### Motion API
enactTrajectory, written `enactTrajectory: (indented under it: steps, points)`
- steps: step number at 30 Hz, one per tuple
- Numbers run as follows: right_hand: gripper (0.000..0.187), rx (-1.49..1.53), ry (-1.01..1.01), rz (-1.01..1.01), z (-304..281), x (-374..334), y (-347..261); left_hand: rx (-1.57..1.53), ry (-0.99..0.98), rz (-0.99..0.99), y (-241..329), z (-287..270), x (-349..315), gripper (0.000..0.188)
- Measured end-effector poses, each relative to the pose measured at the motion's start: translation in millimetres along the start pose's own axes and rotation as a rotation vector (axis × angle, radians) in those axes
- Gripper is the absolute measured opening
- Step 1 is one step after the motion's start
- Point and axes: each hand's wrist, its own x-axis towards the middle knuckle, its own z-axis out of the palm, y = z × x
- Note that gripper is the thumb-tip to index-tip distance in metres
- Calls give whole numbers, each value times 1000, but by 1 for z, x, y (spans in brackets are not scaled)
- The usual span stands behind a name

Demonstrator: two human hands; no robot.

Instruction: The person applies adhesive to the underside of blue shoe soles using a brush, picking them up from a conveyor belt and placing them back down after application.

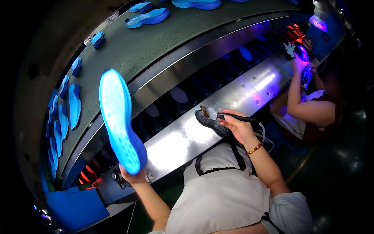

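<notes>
My left hand (134, 176) is closed on the lower end of a bright blue shoe midsole (119, 113), held up and nearly upright at the left. Its broad pale face is lit strongly, with small dimples near the gripped end. In my right hand (240, 128) is a brush (229, 116) with a black handle, a pale ferrule and brownish bristles. A thin white tube or cord hangs by the handle's rear end. Under the bristles is a black shoe outsole (210, 124) at the metal ledge. My right fingers overlap its near end; whether they touch it I cannot tell.
A shiny metal ledge (171, 150) runs before me. Beyond it, a dark recess holds rows of soles, and a green belt (175, 43) carries several blue midsoles (74, 105). At the right, a co-worker's arms (302, 89) work under purple light. A blue panel (80, 208) stands lower left.
</notes>
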Motion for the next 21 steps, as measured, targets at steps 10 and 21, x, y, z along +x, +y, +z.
enactTrajectory:
  steps: [10,21]
  points:
    - [23,-85,-204,-33,26,13,0,-114,-32,-589,-125,31,10,86]
    - [17,-633,-243,-257,70,47,-4,-255,13,-654,-153,79,13,86]
